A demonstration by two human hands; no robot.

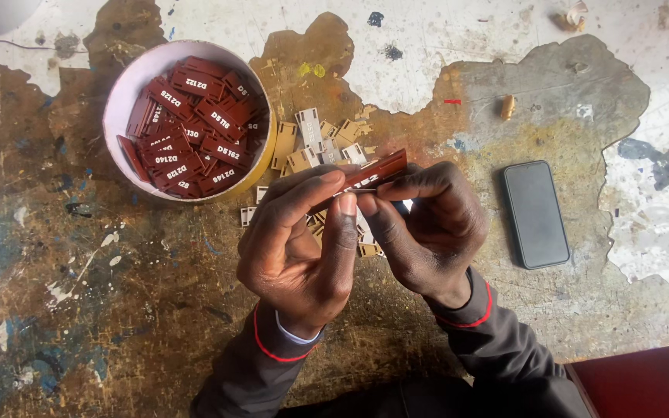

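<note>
Far left on the worn, paint-stained worktop (118,310): round white tub (129,85), packed with dark red tags (191,124) bearing white lettering, piled at all angles. Just right of the tub, a loose scatter of small tan plastic pieces (311,143), some touching the tub's rim, others spilling nearer and partly hidden under the hands.

Centre now: left hand (303,240) raised above the scatter, fingers curled, thumb and forefinger pinched shut on the near end of a single dark red tag (373,172). Tag tilted, far end angled up to the right, held clear of the worktop. Right hand (427,228) meeting it from the other side, fingertips closed on the same tag, thumb tips of both hands almost touching beneath it. Dark sleeves with red trim at both wrists.

Further right, well apart from the hands: black phone (536,214) lying flat, screen dark. Beyond it, toward the far edge, a small brown stub (508,107) resting alone on the bare grey patch.
</note>
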